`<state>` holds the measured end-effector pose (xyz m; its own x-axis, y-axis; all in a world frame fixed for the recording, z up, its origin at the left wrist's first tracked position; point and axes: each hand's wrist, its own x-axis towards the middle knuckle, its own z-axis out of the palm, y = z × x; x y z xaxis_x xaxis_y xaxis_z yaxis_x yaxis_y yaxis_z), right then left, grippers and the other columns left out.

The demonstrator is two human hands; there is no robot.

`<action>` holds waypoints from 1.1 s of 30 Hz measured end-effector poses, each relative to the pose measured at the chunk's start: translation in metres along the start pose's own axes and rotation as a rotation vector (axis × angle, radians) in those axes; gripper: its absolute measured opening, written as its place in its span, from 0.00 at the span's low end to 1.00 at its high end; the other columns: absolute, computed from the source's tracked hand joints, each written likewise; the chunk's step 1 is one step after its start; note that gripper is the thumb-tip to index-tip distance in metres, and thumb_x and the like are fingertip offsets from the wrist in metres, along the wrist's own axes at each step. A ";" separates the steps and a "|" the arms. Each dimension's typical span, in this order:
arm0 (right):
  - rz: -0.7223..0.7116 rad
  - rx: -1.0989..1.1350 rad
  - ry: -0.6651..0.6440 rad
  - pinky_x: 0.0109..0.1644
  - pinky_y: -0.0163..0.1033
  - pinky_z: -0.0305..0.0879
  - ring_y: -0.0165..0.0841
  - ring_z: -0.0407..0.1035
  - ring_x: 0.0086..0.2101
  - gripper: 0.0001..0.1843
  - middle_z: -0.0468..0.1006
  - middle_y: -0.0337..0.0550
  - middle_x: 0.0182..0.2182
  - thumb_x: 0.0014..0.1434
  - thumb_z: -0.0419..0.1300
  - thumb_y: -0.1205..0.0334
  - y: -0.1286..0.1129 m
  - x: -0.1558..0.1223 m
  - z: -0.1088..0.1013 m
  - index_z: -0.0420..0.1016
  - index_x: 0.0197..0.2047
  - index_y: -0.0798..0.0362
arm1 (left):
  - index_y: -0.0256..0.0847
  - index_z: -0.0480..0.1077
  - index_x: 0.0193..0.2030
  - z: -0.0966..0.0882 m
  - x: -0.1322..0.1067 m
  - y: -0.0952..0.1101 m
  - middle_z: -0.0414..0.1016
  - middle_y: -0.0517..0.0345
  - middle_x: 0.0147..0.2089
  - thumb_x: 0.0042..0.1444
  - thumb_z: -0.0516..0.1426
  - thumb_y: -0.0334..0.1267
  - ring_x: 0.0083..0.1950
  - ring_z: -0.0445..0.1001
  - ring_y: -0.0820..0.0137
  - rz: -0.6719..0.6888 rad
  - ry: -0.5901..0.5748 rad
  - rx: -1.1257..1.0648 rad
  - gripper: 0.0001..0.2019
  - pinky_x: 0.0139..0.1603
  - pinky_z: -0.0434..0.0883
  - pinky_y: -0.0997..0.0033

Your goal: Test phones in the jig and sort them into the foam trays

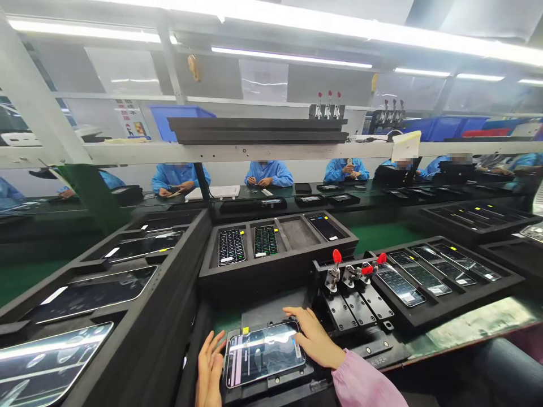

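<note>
A lit phone screen (pixel 265 353) lies face up in a black fixture (pixel 305 376) in front of me, a small yellow tab at its upper left. At its left end my left hand (pixel 210 367) stands on edge, fingers stretched and apart from one another, holding nothing. My right hand (pixel 316 339) reaches over the right end with fingers spread; its fingertips touch or hover at the glass, I cannot tell which. Just behind, the fixture carries black metal blocks (pixel 360 308) and toggle clamps (pixel 350 274) with red tips, some raised.
Foam trays holding phone screens surround the fixture: one stack at left (pixel 139 316), one behind (pixel 271 265), one at right (pixel 462 316). A white shelf rail (pixel 263 152) crosses above. Beyond it, several co-workers in blue sleeves (pixel 269 172) sit along a far bench.
</note>
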<state>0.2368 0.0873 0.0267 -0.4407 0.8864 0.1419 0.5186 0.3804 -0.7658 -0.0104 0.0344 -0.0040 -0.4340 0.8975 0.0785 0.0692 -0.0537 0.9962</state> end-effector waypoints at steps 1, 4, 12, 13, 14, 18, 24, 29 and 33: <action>-0.015 -0.055 -0.018 0.62 0.56 0.37 0.34 0.58 0.53 0.35 0.65 0.40 0.50 0.49 0.46 0.71 -0.001 -0.001 0.000 0.53 0.60 0.39 | 0.44 0.50 0.62 -0.001 -0.001 0.001 0.62 0.49 0.59 0.58 0.45 0.56 0.59 0.62 0.57 -0.003 -0.014 -0.003 0.29 0.61 0.56 0.51; -0.044 -0.179 -0.073 0.61 0.61 0.34 0.35 0.57 0.54 0.38 0.63 0.40 0.50 0.51 0.45 0.72 -0.003 -0.001 -0.001 0.46 0.63 0.33 | 0.45 0.50 0.62 -0.002 -0.003 0.003 0.60 0.49 0.60 0.58 0.46 0.55 0.60 0.61 0.57 -0.007 -0.036 -0.007 0.28 0.62 0.55 0.51; -0.045 -0.246 -0.140 0.59 0.65 0.34 0.38 0.55 0.55 0.39 0.60 0.42 0.52 0.53 0.45 0.71 0.000 0.000 -0.003 0.42 0.64 0.31 | 0.46 0.49 0.62 -0.004 -0.004 -0.001 0.58 0.50 0.61 0.61 0.44 0.52 0.61 0.59 0.60 0.014 -0.065 -0.012 0.25 0.63 0.54 0.53; -0.028 -0.236 -0.138 0.59 0.65 0.34 0.37 0.55 0.54 0.39 0.60 0.42 0.53 0.52 0.45 0.71 -0.003 0.001 -0.005 0.41 0.64 0.32 | 0.46 0.49 0.62 -0.004 -0.004 -0.001 0.58 0.50 0.61 0.61 0.44 0.52 0.62 0.59 0.60 0.022 -0.068 -0.013 0.24 0.63 0.54 0.54; -0.005 -0.216 -0.119 0.59 0.65 0.34 0.37 0.55 0.55 0.40 0.60 0.42 0.53 0.52 0.45 0.70 -0.008 0.001 -0.007 0.38 0.65 0.33 | 0.46 0.50 0.61 -0.004 -0.004 -0.001 0.58 0.50 0.61 0.61 0.44 0.52 0.62 0.59 0.60 0.028 -0.067 -0.011 0.24 0.62 0.54 0.54; -0.051 -0.155 -0.102 0.60 0.63 0.32 0.38 0.49 0.59 0.40 0.53 0.44 0.60 0.57 0.47 0.61 -0.041 0.011 -0.006 0.27 0.66 0.40 | 0.47 0.51 0.61 -0.004 -0.004 -0.003 0.59 0.50 0.61 0.60 0.44 0.53 0.60 0.61 0.60 0.031 -0.050 -0.002 0.25 0.61 0.56 0.52; -0.338 -0.508 -0.476 0.54 0.72 0.34 0.48 0.66 0.46 0.57 0.71 0.51 0.48 0.39 0.64 0.45 -0.076 0.047 0.016 0.36 0.66 0.43 | 0.47 0.51 0.61 -0.005 -0.003 -0.006 0.58 0.50 0.61 0.59 0.45 0.54 0.60 0.61 0.59 0.028 -0.050 -0.009 0.25 0.61 0.56 0.52; -0.335 -0.542 -0.405 0.54 0.67 0.43 0.46 0.69 0.39 0.63 0.75 0.48 0.40 0.32 0.67 0.45 -0.089 0.057 0.001 0.37 0.66 0.48 | 0.46 0.53 0.60 -0.003 0.001 -0.015 0.60 0.49 0.60 0.57 0.46 0.57 0.59 0.62 0.56 0.033 0.012 -0.001 0.28 0.61 0.55 0.48; -0.260 -0.299 0.034 0.52 0.48 0.56 0.35 0.70 0.34 0.60 0.76 0.38 0.34 0.36 0.66 0.50 -0.120 0.071 -0.055 0.36 0.65 0.51 | 0.42 0.55 0.60 0.001 0.012 -0.028 0.66 0.46 0.56 0.53 0.47 0.61 0.56 0.66 0.54 0.031 0.083 -0.017 0.33 0.57 0.62 0.50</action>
<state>0.1836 0.1195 0.1634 -0.5632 0.7567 0.3320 0.5854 0.6490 -0.4860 -0.0165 0.0469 -0.0313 -0.5046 0.8561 0.1118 0.0690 -0.0891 0.9936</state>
